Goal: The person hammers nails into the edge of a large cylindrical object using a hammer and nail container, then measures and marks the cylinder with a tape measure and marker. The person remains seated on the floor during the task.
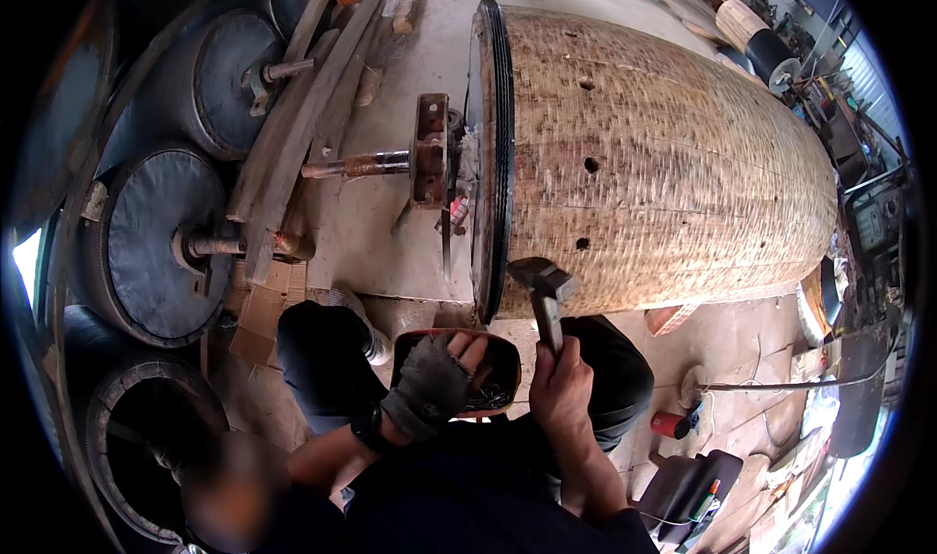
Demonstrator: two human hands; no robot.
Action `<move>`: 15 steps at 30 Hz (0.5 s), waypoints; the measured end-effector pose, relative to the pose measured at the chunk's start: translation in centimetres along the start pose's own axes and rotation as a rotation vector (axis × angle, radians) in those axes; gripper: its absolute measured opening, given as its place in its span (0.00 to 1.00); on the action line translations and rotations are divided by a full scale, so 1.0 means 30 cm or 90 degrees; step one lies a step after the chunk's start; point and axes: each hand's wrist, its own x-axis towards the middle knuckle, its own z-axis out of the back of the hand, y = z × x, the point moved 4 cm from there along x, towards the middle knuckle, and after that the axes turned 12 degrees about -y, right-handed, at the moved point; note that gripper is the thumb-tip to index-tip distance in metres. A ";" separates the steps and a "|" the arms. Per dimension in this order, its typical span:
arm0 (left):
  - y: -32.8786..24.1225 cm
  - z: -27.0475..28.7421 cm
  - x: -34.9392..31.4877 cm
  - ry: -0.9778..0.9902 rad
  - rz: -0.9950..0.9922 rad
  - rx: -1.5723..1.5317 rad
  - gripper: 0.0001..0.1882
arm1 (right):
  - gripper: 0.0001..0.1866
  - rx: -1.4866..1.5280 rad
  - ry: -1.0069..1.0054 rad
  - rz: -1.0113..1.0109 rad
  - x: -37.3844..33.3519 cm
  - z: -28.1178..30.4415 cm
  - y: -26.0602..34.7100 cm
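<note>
In the head view, on the near side of the wooden drum (664, 154), the gloved left hand (434, 386) curls over a red-rimmed container (509, 370) — any pinch I cannot tell — while the right hand (563, 383) grips a hammer (547, 286) by the drum's near left edge.

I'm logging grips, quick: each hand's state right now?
Left hand: gloved, at the red-rimmed container; open or closed cannot be told.
Right hand: closed, holding the hammer.

Grey glove (429, 386), dark trousers (327, 354)
</note>
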 end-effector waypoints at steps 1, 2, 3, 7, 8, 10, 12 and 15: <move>0.021 -0.040 -0.054 0.082 0.018 0.010 0.17 | 0.07 0.034 -0.011 0.019 -0.003 0.003 0.001; 0.028 -0.067 -0.084 0.130 0.015 0.007 0.15 | 0.07 0.092 -0.048 0.014 -0.005 0.019 0.008; 0.034 -0.090 -0.108 0.177 0.012 0.003 0.14 | 0.08 0.151 -0.084 0.009 -0.013 0.041 0.023; 0.043 -0.162 -0.171 0.289 -0.035 0.070 0.13 | 0.10 0.175 -0.210 0.084 -0.046 0.057 0.032; 0.039 -0.174 -0.169 0.306 -0.057 0.100 0.14 | 0.11 0.048 -0.166 0.099 -0.020 0.044 0.039; 0.028 -0.193 -0.167 0.343 -0.058 0.113 0.10 | 0.08 0.027 -0.022 -0.023 0.021 0.004 0.032; 0.031 -0.217 -0.162 0.352 -0.063 0.121 0.08 | 0.10 0.061 -0.045 -0.006 -0.016 0.042 0.029; 0.028 -0.223 -0.172 0.358 -0.070 0.124 0.08 | 0.12 0.221 -0.214 0.045 -0.055 0.087 0.049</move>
